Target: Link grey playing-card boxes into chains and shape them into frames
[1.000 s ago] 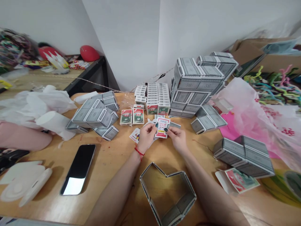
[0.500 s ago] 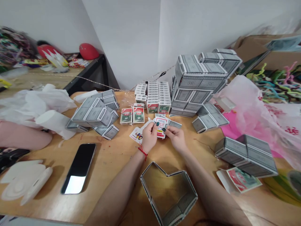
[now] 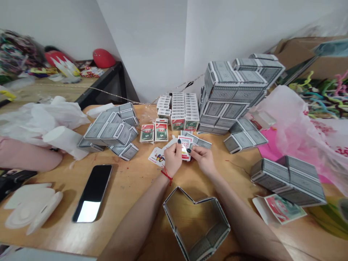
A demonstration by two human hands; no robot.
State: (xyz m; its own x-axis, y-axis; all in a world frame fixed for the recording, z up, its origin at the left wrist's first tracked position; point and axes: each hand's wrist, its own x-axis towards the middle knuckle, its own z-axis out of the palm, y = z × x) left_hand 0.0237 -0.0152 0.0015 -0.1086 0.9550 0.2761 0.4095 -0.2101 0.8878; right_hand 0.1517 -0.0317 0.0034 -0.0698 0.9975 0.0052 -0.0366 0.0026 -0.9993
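A person's left hand (image 3: pixel 173 159) and right hand (image 3: pixel 204 160), both with dark-painted thumbnails, pinched opposite sides of a red-and-white card (image 3: pixel 185 145) above a wooden counter (image 3: pixel 123 188). Just beside the left hand, a joker card (image 3: pixel 156 157) lay face up, and a red cord bracelet (image 3: pixel 166 174) circled that wrist. Between the forearms stood a heart-shaped frame (image 3: pixel 210 240) with grey patterned sides. Beyond the hands were two green-and-red card boxes (image 3: pixel 161 132), near rows of stacked boxes (image 3: pixel 178 110). A tall grey patterned stack (image 3: pixel 230 90) rose to the right, while a phone (image 3: pixel 94 192) lay to the left.
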